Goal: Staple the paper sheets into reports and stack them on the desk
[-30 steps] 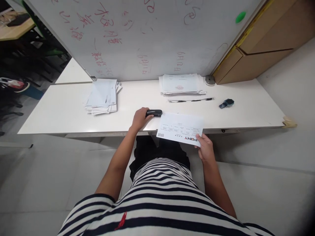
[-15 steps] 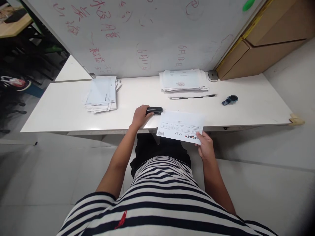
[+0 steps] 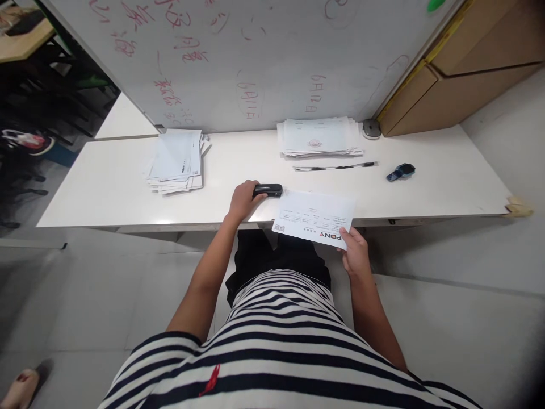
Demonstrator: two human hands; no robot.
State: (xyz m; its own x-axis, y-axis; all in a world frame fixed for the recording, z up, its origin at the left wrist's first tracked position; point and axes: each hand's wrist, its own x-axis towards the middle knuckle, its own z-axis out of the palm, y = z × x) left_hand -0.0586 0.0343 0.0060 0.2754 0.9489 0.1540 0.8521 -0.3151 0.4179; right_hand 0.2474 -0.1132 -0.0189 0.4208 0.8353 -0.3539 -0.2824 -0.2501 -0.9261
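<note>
My left hand (image 3: 242,200) is closed over the rear of a black stapler (image 3: 268,190) that lies on the white table (image 3: 106,187). The stapler's front end meets the far left corner of a printed paper sheet (image 3: 314,218). My right hand (image 3: 354,251) pinches that sheet at its near right corner, beside a red and black logo. The sheet rests partly on the table and overhangs the near edge.
A fanned pile of papers (image 3: 176,161) lies at the left, a neater paper stack (image 3: 318,137) at the back. A black pen (image 3: 336,166), a small blue object (image 3: 401,171) and a grey round object (image 3: 371,128) lie to the right. A whiteboard (image 3: 255,57) backs the table. Someone's foot (image 3: 19,386) shows at the bottom left.
Both hands, stapler and sheet keep the same hold. The camera has tilted slightly, and a foot has come into view at the bottom left.
</note>
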